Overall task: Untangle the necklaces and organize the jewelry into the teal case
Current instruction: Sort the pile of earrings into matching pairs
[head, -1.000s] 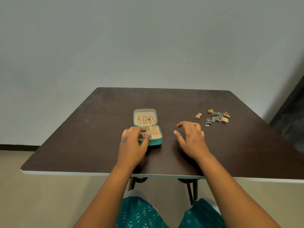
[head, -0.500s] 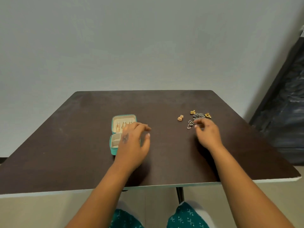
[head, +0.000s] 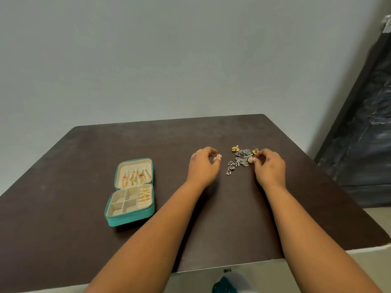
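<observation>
Two hands pinch light, snag-prone pieces: left hand (head: 202,166) a gold earring (head: 218,157), right hand (head: 268,167) a charm (head: 251,159) at the silver tangle's (head: 241,160) edge.

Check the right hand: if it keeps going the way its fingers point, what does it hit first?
The right hand points up and left, toward the grey jewelry pile. Its fingertips already pinch a small round piece at the pile's right edge, so the pile itself likely comes first; depth is hard to judge.

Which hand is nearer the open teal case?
Left. The left hand is right of the teal case; the right hand is farther right, past the grey jewelry pile.
</observation>
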